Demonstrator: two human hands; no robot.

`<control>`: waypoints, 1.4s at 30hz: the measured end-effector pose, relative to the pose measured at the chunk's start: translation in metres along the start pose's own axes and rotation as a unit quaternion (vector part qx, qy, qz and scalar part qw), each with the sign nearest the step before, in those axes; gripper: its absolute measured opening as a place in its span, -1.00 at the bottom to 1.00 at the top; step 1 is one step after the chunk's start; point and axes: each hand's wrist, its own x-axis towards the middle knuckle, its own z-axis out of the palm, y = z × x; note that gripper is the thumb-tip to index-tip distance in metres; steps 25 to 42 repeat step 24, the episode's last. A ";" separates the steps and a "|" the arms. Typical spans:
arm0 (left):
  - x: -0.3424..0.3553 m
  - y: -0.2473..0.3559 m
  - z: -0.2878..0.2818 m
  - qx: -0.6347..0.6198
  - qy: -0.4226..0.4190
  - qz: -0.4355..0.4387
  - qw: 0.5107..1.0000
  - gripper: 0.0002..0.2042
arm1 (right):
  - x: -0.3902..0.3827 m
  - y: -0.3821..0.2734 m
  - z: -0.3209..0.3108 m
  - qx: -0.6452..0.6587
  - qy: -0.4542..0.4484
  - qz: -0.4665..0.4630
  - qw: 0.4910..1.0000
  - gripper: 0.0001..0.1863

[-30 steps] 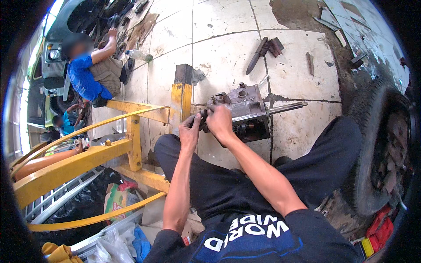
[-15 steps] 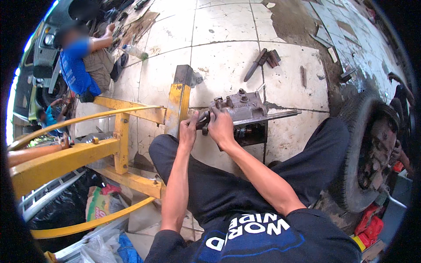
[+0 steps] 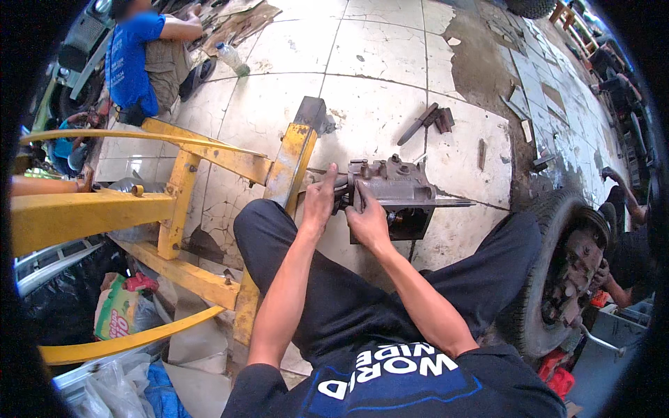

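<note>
A grey metal gearbox housing point(image 3: 401, 189) with a shaft sticking out to the right rests on the tiled floor between my knees. My left hand point(image 3: 318, 202) presses against its left end, fingers closed around a dark round part there. My right hand point(image 3: 367, 217) grips the front left side of the housing, just beside the left hand. What sits under my palms is hidden.
A yellow steel frame point(image 3: 174, 202) stands at my left. A vehicle wheel with bare hub point(image 3: 557, 279) is at the right. Metal tools point(image 3: 425, 122) lie on the tiles beyond. Another person in a blue shirt point(image 3: 132, 59) sits at the far left. Bags point(image 3: 115, 313) lie below the frame.
The view has shifted, so the housing sits further right and lower. Both hands stay on its left end; the left hand has moved a little along the dark part.
</note>
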 end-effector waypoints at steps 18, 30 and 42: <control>-0.003 -0.002 0.003 0.036 0.005 0.040 0.999 -0.18 | 0.017 -0.008 0.007 0.177 -0.047 0.120 0.976 -0.21; -0.001 -0.002 -0.004 0.077 0.002 -0.036 0.996 -0.06 | 0.005 -0.011 0.007 0.225 -0.050 0.178 0.957 -0.26; -0.001 -0.002 -0.004 0.077 0.002 -0.036 0.996 -0.06 | 0.005 -0.011 0.007 0.225 -0.050 0.178 0.957 -0.26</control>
